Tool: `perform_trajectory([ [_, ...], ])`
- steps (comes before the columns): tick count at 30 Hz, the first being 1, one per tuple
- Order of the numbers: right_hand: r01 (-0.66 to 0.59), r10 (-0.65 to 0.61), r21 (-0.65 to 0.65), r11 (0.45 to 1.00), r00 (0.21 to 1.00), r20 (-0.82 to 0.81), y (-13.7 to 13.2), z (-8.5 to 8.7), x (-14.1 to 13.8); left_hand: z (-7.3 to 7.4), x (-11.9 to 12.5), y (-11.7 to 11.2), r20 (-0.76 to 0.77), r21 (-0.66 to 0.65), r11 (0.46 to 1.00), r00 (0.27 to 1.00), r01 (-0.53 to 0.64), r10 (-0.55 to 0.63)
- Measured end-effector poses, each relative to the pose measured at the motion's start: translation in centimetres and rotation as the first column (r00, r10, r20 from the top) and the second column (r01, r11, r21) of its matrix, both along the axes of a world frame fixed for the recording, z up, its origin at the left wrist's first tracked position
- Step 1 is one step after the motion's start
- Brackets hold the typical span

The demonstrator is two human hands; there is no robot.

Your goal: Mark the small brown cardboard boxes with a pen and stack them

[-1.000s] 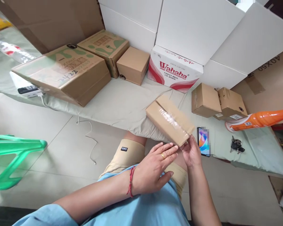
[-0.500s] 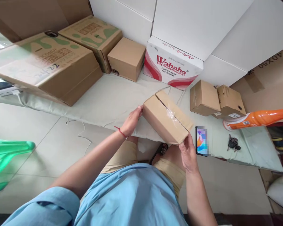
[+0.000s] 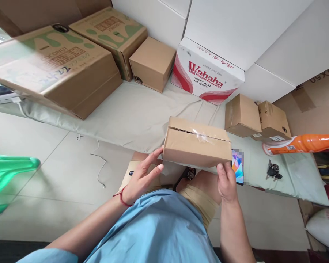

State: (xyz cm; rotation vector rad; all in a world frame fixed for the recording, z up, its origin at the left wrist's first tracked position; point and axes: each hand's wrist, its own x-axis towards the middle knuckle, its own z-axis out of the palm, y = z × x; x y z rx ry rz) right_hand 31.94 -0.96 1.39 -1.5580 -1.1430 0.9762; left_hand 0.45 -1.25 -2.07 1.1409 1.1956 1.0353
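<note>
A small brown cardboard box (image 3: 196,148) is in front of me at the near edge of the cloth-covered surface. Clear tape crosses the dark seam along its top. My right hand (image 3: 227,180) grips its near right corner, thumb on the front side and the other fingers partly hidden behind the corner. At the opposite end, my left hand (image 3: 144,177) has its fingers stretched out and thumb apart, the fingertips at the box's left edge. A red cord bracelet circles my left wrist. Just beyond the right end of the box lies a phone (image 3: 238,167), partly covered by it.
Along the wall stand a white and red water carton (image 3: 205,75), a plain brown box (image 3: 152,64) and large green-printed cartons (image 3: 79,69). Two small boxes (image 3: 242,115), an orange bottle (image 3: 301,144) and keys (image 3: 274,170) sit rightward. A green plastic stool (image 3: 13,168) stands left.
The box has turned so that its long side now lies nearly crosswise before me. My left hand has moved down and opened out, while my right hand stays at the right corner.
</note>
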Motion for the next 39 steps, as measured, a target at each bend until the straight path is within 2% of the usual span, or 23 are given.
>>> perform_trajectory([
  [3, -0.007, 0.010, -0.043, 0.999, 0.997, 0.082, -0.5, 0.0, -0.3, 0.5, -1.5, -1.0, 0.025, 0.014, 0.999, 0.999, -0.044, 0.043],
  [7, 0.063, -0.060, -0.017, 0.998, 0.989, 0.136, -0.7, 0.4, -0.8, 2.7, -2.4, -1.1, 0.087, 0.025, 0.993, 0.990, -0.114, 0.112],
  [10, 0.111, -0.113, 0.025, 0.993, 0.991, 0.078, -0.4, 0.8, -1.0, 4.1, -2.0, -0.4, 0.158, 0.003, 0.987, 0.974, -0.163, 0.160],
  [12, 0.130, -0.130, 0.023, 0.991, 0.992, -0.003, -0.2, 0.7, -0.9, 4.2, -1.6, 0.1, 0.164, -0.020, 0.984, 0.971, -0.175, 0.175],
  [15, 0.149, -0.149, -0.008, 0.989, 0.984, -0.096, -0.2, 0.1, -0.4, 3.1, -1.4, 0.8, 0.103, -0.057, 0.982, 0.978, -0.179, 0.184],
  [18, 0.161, -0.163, -0.024, 0.987, 0.982, -0.098, -0.7, -0.8, 0.3, 1.0, -1.7, 1.4, 0.010, -0.120, 0.974, 0.980, -0.194, 0.197],
  [20, 0.090, -0.093, -0.067, 0.994, 0.994, -0.052, -1.2, -1.2, 0.5, -0.3, -1.9, 1.5, -0.027, -0.179, 0.971, 0.987, -0.162, 0.159],
  [22, -0.037, 0.030, -0.133, 0.990, 0.998, -0.056, -1.8, -1.6, 0.4, -1.0, -1.9, 1.2, -0.043, -0.191, 0.977, 0.995, -0.092, 0.085],
  [24, -0.131, 0.110, -0.157, 0.979, 0.985, -0.134, -2.3, -2.0, 0.1, -0.8, -1.6, 0.4, -0.058, -0.134, 0.991, 0.998, -0.026, 0.019],
  [27, -0.085, 0.053, -0.122, 0.989, 0.969, -0.243, -2.7, -2.6, 0.0, 1.2, -0.9, -1.1, -0.131, 0.056, 0.996, 0.989, 0.070, -0.062],
  [28, -0.039, 0.006, -0.118, 0.992, 0.965, -0.263, -2.8, -2.8, 0.2, 2.1, -0.5, -1.6, -0.163, 0.146, 0.982, 0.982, 0.118, -0.094],
  [30, 0.050, -0.087, -0.126, 0.991, 0.950, -0.301, -2.6, -3.1, 0.7, 4.0, 0.3, -2.2, -0.228, 0.320, 0.921, 0.962, 0.221, -0.152],
  [33, 0.108, -0.150, -0.138, 0.985, 0.925, -0.349, -2.4, -3.5, 1.2, 5.5, 1.5, -2.7, -0.278, 0.459, 0.844, 0.947, 0.279, -0.162],
  [34, 0.112, -0.150, -0.128, 0.985, 0.925, -0.350, -2.4, -3.5, 1.2, 5.5, 1.8, -2.7, -0.271, 0.469, 0.843, 0.952, 0.262, -0.146],
  [36, 0.112, -0.129, -0.076, 0.991, 0.947, -0.294, -2.6, -3.4, 1.0, 4.9, 2.1, -2.8, -0.191, 0.419, 0.890, 0.976, 0.179, -0.106],
  [39, 0.045, -0.043, 0.044, 0.998, 0.998, -0.047, -3.1, -2.3, 0.1, 3.4, 2.0, -3.0, 0.089, 0.150, 0.987, 0.995, -0.063, 0.050],
])
